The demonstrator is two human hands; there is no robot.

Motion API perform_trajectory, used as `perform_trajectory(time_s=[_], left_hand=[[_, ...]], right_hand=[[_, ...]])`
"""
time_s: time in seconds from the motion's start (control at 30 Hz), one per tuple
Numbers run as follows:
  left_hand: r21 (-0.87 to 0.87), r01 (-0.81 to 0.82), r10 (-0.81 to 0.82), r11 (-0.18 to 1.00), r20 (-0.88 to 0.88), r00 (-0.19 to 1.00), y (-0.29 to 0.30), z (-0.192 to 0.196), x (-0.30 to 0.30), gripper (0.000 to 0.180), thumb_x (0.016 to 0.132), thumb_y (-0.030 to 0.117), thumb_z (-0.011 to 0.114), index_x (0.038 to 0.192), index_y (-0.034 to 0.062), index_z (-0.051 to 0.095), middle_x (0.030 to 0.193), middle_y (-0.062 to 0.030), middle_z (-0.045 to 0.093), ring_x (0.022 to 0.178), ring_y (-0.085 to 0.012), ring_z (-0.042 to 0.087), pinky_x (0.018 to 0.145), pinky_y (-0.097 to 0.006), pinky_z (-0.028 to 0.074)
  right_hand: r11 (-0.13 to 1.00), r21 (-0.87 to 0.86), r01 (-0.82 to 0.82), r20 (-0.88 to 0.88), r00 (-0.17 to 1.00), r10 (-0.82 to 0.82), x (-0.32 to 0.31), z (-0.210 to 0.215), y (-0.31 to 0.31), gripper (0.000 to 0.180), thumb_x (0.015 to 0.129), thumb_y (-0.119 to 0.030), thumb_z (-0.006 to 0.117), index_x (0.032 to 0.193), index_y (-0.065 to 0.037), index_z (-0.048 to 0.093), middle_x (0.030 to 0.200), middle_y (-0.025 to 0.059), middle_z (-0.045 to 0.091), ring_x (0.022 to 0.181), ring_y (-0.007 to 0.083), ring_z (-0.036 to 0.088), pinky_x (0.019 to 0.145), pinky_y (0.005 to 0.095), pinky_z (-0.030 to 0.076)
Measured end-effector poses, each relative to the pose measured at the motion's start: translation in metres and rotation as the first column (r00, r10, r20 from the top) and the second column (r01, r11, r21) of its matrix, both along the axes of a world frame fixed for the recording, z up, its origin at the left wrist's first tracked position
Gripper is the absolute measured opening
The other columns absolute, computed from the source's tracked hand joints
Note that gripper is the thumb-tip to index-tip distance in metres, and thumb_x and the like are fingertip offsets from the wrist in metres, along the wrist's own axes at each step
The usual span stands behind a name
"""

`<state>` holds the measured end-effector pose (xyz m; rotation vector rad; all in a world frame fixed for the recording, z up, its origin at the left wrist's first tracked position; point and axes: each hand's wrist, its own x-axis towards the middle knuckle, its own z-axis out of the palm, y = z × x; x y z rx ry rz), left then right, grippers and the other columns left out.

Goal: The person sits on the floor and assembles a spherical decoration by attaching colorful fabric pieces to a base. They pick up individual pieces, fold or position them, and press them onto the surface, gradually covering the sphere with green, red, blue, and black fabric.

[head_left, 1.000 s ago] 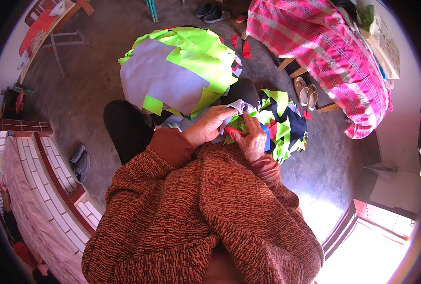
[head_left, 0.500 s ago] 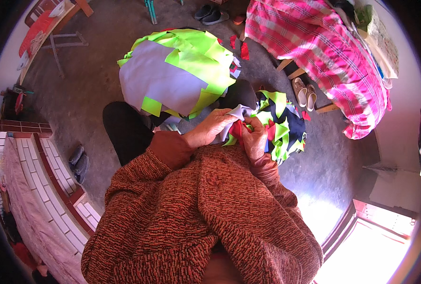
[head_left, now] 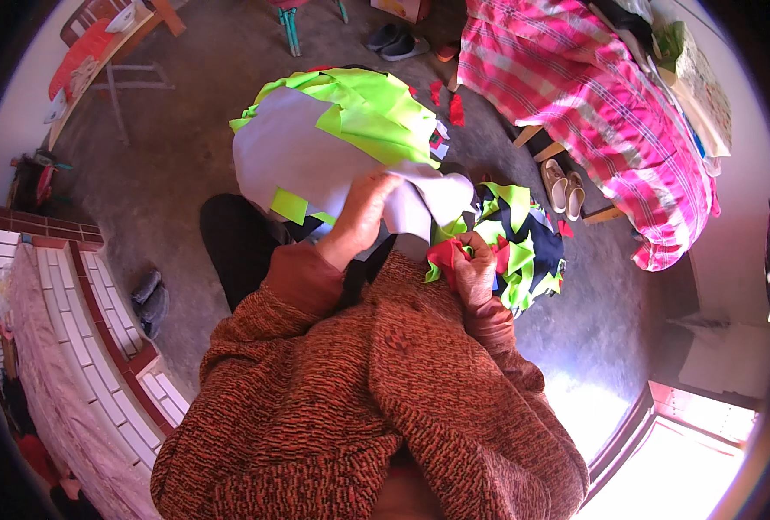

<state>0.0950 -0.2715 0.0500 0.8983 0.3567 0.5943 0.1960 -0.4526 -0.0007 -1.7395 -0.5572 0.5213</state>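
My left hand (head_left: 363, 215) is raised over my lap, its fingers closed on a pale grey fabric piece (head_left: 413, 208) that hangs down to the right. Lower and to the right, my right hand (head_left: 476, 270) pinches a bunched red fabric scrap (head_left: 445, 254), with bits of yellow-green cloth beside it. Beyond my left hand bulges a large bundle of grey and yellow-green cloth (head_left: 294, 143). Just past my right hand is a heap of yellow-green, black and red scraps (head_left: 532, 243). My fingertips are partly hidden by the cloth.
A pink plaid cloth (head_left: 567, 95) covers furniture with wooden legs at the right. Pale shoes (head_left: 564, 187) stand beside it, dark slippers (head_left: 397, 43) farther off. Red scraps (head_left: 456, 110) lie on the floor. At far left are a table (head_left: 112, 43) and a white-tiled ledge (head_left: 77, 321).
My hands have moved apart. The left one has lifted up and away with the grey piece, which now spreads out; the right has dropped slightly, keeping the red scrap.
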Motion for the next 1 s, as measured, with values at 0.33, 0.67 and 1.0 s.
perform_trajectory(time_s=[0.33, 0.67, 1.0], left_hand=[[0.281, -0.525, 0.587, 0.803, -0.226, 0.777, 0.121, -0.023, -0.083, 0.024, 0.076, 0.02, 0.069, 0.09, 0.0029, 0.059, 0.083, -0.0019, 0.059, 0.069, -0.0126, 0.053, 0.061, -0.027, 0.042], [0.984, -0.167, 0.885, 0.069, 0.017, 0.465, 0.113, -0.004, -0.081, 0.028, 0.071, 0.01, 0.07, 0.095, 0.0088, 0.054, 0.094, -0.0109, 0.057, 0.085, -0.0314, 0.057, 0.07, -0.04, 0.046], [0.947, 0.321, 0.78, -0.016, -0.189, 0.597, 0.127, -0.006, -0.047, 0.03, 0.072, 0.019, 0.07, 0.098, 0.0077, 0.06, 0.093, -0.0106, 0.06, 0.096, -0.0282, 0.054, 0.082, -0.041, 0.039]], right_hand=[[0.994, 0.084, -0.073, 0.135, 0.989, 0.061, 0.007, -0.021, -0.004, 0.006, 0.083, -0.001, 0.059, 0.089, -0.001, 0.06, 0.074, 0.0015, 0.061, 0.065, 0.0078, 0.056, 0.057, 0.0204, 0.046], [1.0, -0.015, 0.006, 0.055, 0.998, -0.005, -0.003, 0.005, 0.004, 0.004, 0.079, -0.007, 0.063, 0.08, -0.004, 0.061, 0.073, 0.001, 0.057, 0.069, 0.0118, 0.052, 0.078, 0.0232, 0.043], [0.998, -0.001, -0.056, 0.156, 0.986, 0.056, -0.004, 0.013, 0.004, 0.008, 0.081, -0.003, 0.062, 0.087, 0.001, 0.06, 0.077, 0.0019, 0.061, 0.069, 0.0076, 0.054, 0.061, 0.0221, 0.046]])
